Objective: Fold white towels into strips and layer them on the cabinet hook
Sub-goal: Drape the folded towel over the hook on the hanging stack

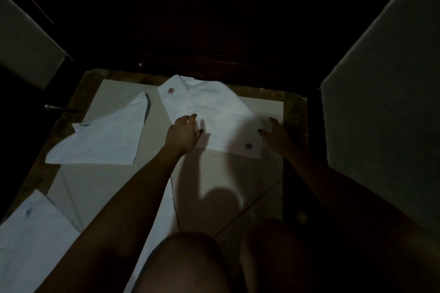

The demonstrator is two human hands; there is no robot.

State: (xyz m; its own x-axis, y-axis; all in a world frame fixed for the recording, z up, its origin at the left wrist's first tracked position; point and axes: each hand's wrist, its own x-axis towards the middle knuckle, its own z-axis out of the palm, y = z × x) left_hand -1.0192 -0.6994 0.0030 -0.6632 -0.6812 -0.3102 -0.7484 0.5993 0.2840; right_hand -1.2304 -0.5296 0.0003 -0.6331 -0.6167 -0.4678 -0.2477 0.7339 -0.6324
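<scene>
Dim floor (pixel 228 185): pin towel (pixel 214 107) under left hand (pixel 185 133), right hand (pixel 276 133) at its edge, fingers spread; square edges, crease lengthwise.

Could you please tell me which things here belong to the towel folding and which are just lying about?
Job: middle towel, touched by left hand and right hand; left towel; near towel.
Lying about: floor; grey panel; metal handle.

Head-worn view, facing down, seemingly near floor (pixel 114 181)
</scene>
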